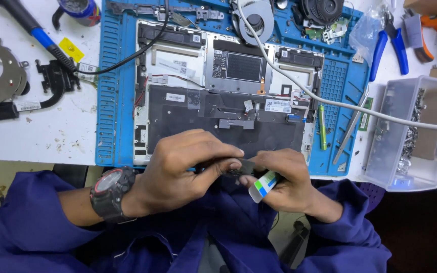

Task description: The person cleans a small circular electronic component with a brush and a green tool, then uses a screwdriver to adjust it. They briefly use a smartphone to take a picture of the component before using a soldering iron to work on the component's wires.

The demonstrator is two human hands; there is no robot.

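My left hand (180,167) and my right hand (284,179) meet in front of my chest, both pinching a small dark flat part (238,167) between fingertips. My right hand also grips a small tool with a white, green and blue handle (262,186). A black watch (111,193) sits on my left wrist. Just beyond the hands lies an opened laptop base (228,96) on a blue work mat (110,101), its dark inner cover and metal plate exposed.
A white cable (340,103) crosses the laptop toward the right. A clear plastic box of screws (413,134) stands at right, with blue-handled pliers (393,45) behind. Tweezers (351,126) and a green pen (322,126) lie on the mat. Two fans (256,17) sit at the back; heat-pipe parts (51,81) lie left.
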